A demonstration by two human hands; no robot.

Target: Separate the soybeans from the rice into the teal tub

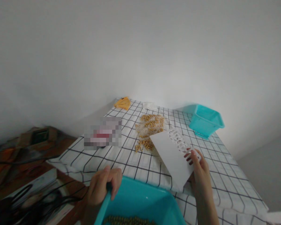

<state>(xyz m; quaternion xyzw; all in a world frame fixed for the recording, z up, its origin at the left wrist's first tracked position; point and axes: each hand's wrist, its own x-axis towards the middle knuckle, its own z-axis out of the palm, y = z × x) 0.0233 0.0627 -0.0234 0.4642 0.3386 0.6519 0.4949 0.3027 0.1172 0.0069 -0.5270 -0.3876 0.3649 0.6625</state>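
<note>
My left hand [105, 184] is closed over the left corner of a teal plastic bin [145, 184] at the bottom of the view. Small dark-greenish beads or beans [126, 220] lie in its base. In my right hand [200, 168] is a flat white board [172, 156] with a row of cut-out openings along one edge; my fingers grip it at that edge. The board is tilted over the checked cloth, its far corner beside a patch of gold bead-like pieces [145, 144]. Beyond lie more gold pieces [152, 118] mixed with pale, clear ones [146, 128].
A second teal bin [204, 120] stands at the back right of the checked tablecloth [131, 159]. An orange-yellow cloth-like item [123, 103] and a white one [150, 105] lie near the wall. A pixelated object [104, 132] sits left. Dark cables [58, 197] and boxes clutter the lower left.
</note>
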